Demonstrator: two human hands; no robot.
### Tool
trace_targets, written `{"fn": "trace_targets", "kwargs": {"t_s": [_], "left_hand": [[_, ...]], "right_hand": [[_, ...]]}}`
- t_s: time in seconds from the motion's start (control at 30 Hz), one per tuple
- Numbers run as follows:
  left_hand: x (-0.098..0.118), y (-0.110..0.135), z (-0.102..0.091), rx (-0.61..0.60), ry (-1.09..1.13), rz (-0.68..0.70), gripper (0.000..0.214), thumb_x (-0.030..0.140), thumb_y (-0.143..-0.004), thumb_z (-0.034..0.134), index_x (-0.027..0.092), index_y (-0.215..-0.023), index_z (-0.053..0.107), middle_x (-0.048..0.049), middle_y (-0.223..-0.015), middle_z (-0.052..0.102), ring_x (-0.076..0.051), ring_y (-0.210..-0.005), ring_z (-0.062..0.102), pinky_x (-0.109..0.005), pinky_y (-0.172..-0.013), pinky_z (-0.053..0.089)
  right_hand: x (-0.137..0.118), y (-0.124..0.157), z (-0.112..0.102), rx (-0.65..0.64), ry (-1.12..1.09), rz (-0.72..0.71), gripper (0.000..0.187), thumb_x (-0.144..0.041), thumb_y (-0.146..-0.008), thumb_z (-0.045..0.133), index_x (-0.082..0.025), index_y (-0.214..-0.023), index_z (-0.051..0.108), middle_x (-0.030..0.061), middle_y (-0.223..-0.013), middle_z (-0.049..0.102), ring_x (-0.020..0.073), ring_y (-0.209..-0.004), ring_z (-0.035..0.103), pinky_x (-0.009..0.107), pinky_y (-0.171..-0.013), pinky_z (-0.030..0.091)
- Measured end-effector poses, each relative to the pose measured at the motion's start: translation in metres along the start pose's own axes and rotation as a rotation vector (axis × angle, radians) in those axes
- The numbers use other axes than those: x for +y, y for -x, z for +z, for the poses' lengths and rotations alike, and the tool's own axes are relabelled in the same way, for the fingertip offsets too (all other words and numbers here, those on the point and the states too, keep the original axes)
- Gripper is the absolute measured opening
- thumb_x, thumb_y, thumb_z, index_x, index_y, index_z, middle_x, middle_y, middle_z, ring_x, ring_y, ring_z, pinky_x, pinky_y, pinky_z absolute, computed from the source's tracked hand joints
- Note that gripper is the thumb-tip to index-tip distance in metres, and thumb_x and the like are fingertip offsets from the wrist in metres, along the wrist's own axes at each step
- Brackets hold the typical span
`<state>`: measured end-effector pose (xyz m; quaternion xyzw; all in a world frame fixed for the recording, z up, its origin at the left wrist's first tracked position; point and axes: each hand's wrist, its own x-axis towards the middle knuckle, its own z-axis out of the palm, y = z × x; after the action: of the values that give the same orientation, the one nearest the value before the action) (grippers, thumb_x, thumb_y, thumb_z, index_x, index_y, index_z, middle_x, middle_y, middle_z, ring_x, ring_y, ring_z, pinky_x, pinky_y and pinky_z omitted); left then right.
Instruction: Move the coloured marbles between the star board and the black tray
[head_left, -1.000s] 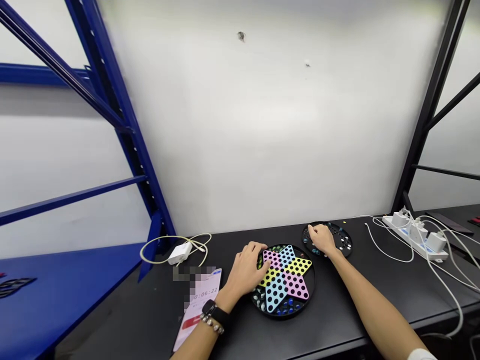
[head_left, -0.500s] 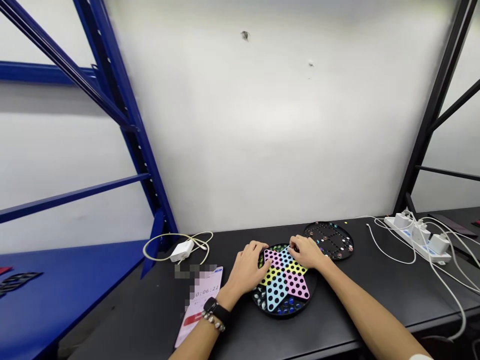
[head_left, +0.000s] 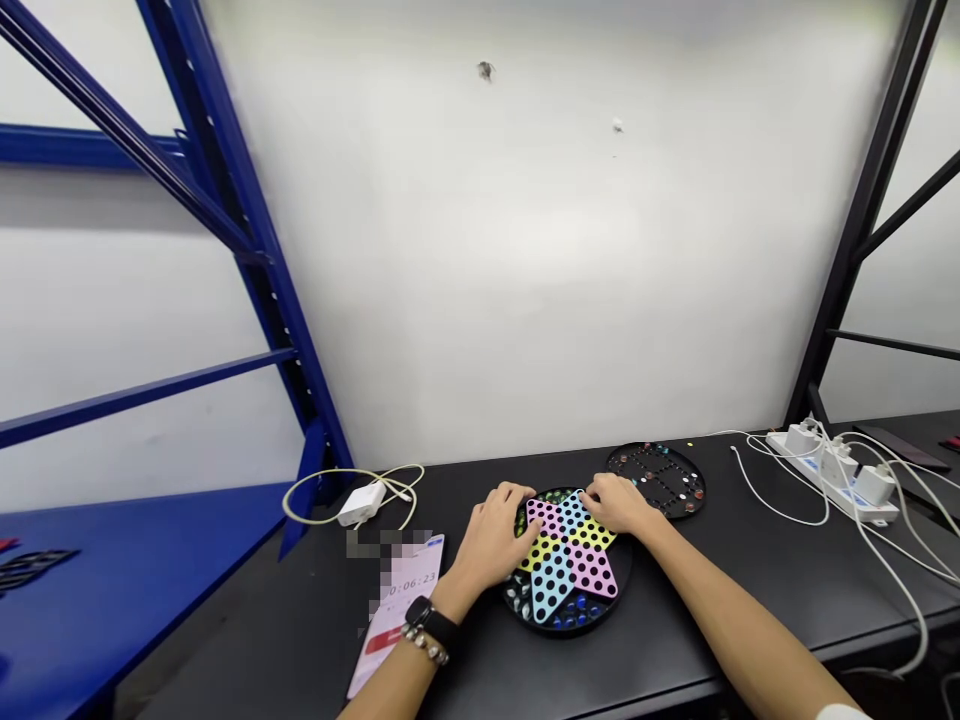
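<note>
A round Chinese checkers board [head_left: 553, 572] lies on the black table, its star in pink, yellow and blue with black holes. Glass marbles fill the rim compartments: blue marbles [head_left: 577, 610] at the front, white marbles [head_left: 517, 592] at the front left and green ones at the back. My left hand [head_left: 491, 540] rests over the board's left edge, thumb apart from the fingers, nothing visible in it. At the back right rim is my right hand [head_left: 616, 503], fingers curled down; whatever is at their tips is hidden.
Behind on the right lies a round black tray [head_left: 660, 478] with small coloured pieces. A phone [head_left: 401, 610] showing a timer lies left of the board. A white charger [head_left: 361, 503] with cable sits behind it. A power strip [head_left: 832, 475] with plugs and cables is at right.
My right hand has shifted slightly right, off the blue point of the star toward the rim. My left hand stays in place. The phone's timer has advanced one second.
</note>
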<state>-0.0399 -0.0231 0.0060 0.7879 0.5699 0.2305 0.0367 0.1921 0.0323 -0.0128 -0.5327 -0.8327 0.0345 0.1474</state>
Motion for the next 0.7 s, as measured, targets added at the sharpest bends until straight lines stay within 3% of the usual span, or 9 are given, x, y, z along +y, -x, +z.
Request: {"fn": "trace_targets", "kwargs": {"t_s": [0.23,0.43,0.63,0.7], "left_hand": [[0.002,-0.001,-0.001,-0.002,0.006,0.004,0.031,0.034,-0.086,0.05,0.026,-0.115,0.057,-0.0052,-0.119,0.059,-0.024,-0.111,0.055,-0.038,-0.093,0.041],[0.001,-0.001,0.0,0.003,0.014,0.014,0.03,0.034,-0.087,0.049,0.026,-0.114,0.056,-0.0041,-0.119,0.058,-0.024,-0.111,0.055,-0.038,-0.092,0.041],[0.005,0.0,-0.005,-0.016,0.006,0.001,0.03,0.033,-0.087,0.049,0.024,-0.114,0.056,-0.005,-0.118,0.06,-0.023,-0.11,0.055,-0.038,-0.092,0.039],[0.006,0.0,-0.005,-0.042,-0.003,-0.004,0.027,0.033,-0.086,0.049,0.024,-0.11,0.058,-0.004,-0.113,0.062,-0.022,-0.107,0.056,-0.037,-0.092,0.039]], "right_hand": [[0.001,-0.002,0.0,-0.02,0.015,0.061,0.058,-0.056,-0.096,0.037,-0.019,-0.062,0.068,0.0119,-0.086,0.07,0.0204,-0.078,0.064,0.027,-0.067,0.039],[0.004,-0.006,-0.002,-0.058,-0.039,0.055,0.069,-0.069,-0.092,0.033,-0.019,-0.054,0.063,0.0101,-0.069,0.066,0.0191,-0.068,0.061,0.027,-0.062,0.036],[0.048,-0.006,-0.021,0.229,-0.084,0.316,0.066,-0.058,-0.098,0.025,-0.018,-0.06,0.062,0.0087,-0.08,0.065,0.0169,-0.073,0.059,0.027,-0.067,0.035],[0.067,-0.004,-0.021,0.248,-0.071,0.383,0.057,-0.052,-0.098,0.031,-0.018,-0.064,0.062,0.0082,-0.084,0.064,0.0179,-0.077,0.059,0.027,-0.069,0.035]]}}
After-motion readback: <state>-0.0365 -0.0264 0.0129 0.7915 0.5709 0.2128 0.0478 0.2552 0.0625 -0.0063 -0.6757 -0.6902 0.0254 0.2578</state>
